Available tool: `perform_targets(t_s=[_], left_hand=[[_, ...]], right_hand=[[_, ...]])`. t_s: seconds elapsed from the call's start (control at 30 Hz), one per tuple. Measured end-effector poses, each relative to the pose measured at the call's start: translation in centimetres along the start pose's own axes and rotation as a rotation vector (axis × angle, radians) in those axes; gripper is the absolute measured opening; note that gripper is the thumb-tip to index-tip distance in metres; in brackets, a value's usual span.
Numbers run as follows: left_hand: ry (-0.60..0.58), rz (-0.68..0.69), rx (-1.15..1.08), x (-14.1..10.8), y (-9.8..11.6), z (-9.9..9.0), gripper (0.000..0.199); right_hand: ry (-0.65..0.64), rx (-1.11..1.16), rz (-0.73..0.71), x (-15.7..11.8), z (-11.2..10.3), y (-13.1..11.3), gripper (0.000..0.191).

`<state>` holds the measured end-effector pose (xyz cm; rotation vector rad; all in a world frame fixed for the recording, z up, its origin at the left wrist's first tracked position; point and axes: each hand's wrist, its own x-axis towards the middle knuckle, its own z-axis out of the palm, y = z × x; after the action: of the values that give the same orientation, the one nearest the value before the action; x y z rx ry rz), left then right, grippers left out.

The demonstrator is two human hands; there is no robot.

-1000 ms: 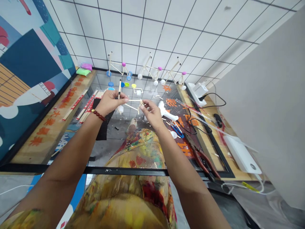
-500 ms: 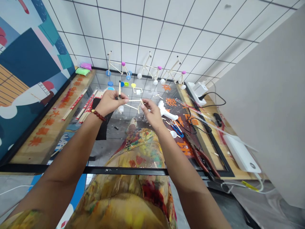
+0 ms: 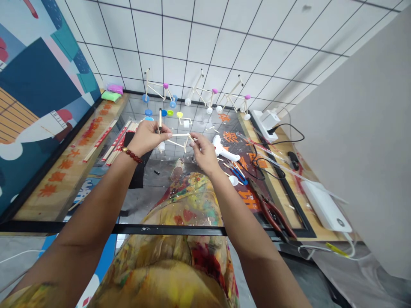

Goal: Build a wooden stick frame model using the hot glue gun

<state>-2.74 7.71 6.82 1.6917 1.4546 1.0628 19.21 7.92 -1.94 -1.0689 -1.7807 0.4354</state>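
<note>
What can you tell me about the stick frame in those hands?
The stick frame looks wooden: thin, pale sticks meeting at angles, with a dark-tipped post standing up at its left. The left hand grips it near that post; the right hand pinches its right corner, above the glassy tabletop.

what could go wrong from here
The thin stick frame, held by left hand and right hand, might snap at a joint. The white gun-shaped tool lies near the right hand and could get bumped. The pliers lie at the table's near edge, so the right forearm might knock them off.
</note>
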Motion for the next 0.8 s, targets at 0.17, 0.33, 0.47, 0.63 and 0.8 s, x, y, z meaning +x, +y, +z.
perform_targets(t_s=[0.17, 0.33, 0.47, 0.63, 0.8], left_hand=[[-0.039, 0.026, 0.013, 0.1, -0.01, -0.31, 0.012], [-0.051, 0.018, 0.03, 0.25, 0.0, -0.41, 0.006], [-0.062, 0.007, 0.033, 0.34, -0.19, -0.49, 0.007], [-0.061, 0.02, 0.034, 0.31, -0.36, -0.51, 0.013], [-0.071, 0.034, 0.037, 0.29, -0.49, -0.43, 0.015]], right_hand=[[-0.016, -0.027, 0.0, -0.08, -0.02, -0.02, 0.034], [-0.03, -0.025, -0.005, -0.18, -0.1, -0.18, 0.034], [-0.035, -0.011, 0.011, -0.21, -0.14, -0.27, 0.034], [-0.024, -0.021, 0.002, -0.21, -0.21, -0.36, 0.031], [-0.014, -0.049, 0.001, -0.2, -0.12, -0.6, 0.031]])
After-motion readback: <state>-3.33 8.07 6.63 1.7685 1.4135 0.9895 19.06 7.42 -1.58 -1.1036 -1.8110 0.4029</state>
